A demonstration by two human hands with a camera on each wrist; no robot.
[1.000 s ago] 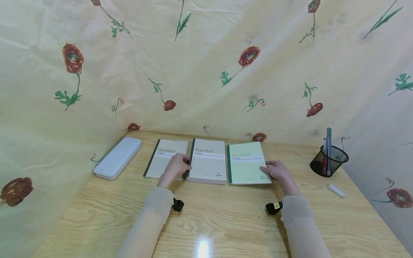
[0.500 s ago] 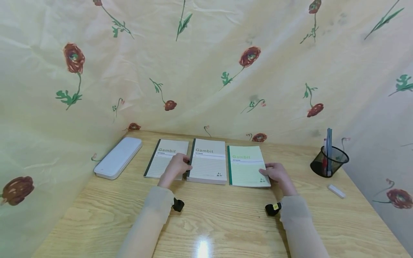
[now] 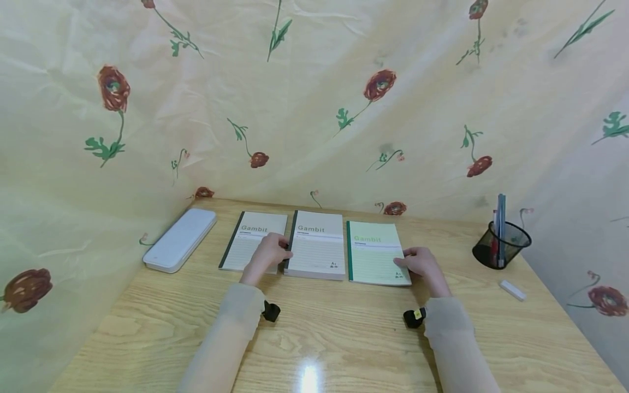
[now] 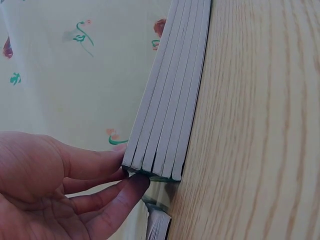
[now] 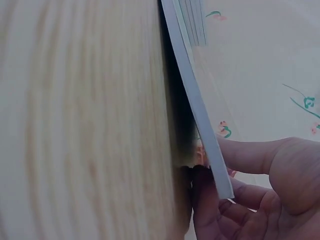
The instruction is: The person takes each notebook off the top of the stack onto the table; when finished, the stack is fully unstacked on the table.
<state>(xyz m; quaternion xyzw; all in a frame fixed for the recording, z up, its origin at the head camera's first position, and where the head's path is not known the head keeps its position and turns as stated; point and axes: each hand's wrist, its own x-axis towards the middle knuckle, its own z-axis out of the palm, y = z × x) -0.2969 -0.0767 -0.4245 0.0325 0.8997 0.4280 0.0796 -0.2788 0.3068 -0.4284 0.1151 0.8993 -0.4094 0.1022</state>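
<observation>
Three sets of notebooks lie side by side in the head view. My left hand [image 3: 269, 254] touches the left, spine side of the middle stack of notebooks [image 3: 316, 245]. The left wrist view shows several notebooks in that stack [image 4: 167, 100], with thumb and fingertips against its spine corner. Partly behind this hand lies a white-covered notebook [image 3: 238, 251]. My right hand [image 3: 420, 265] pinches a light green notebook [image 3: 373, 256] by its right edge, thumb on the cover, fingers underneath. In the right wrist view the green notebook [image 5: 197, 105] tilts, its held edge raised off the table.
A white case [image 3: 180, 240] lies at the left. On the right stand a black mesh cup [image 3: 511, 248] with pens [image 3: 500, 229] and, nearer, a small white block [image 3: 512, 290]. A flowered cloth [image 3: 304, 109] hangs behind the wooden table [image 3: 344, 338].
The green notebook's far edge has come down and its near edge has come slightly nearer, held by the right hand, which shifted a little left. Left hand and middle stack stay still.
</observation>
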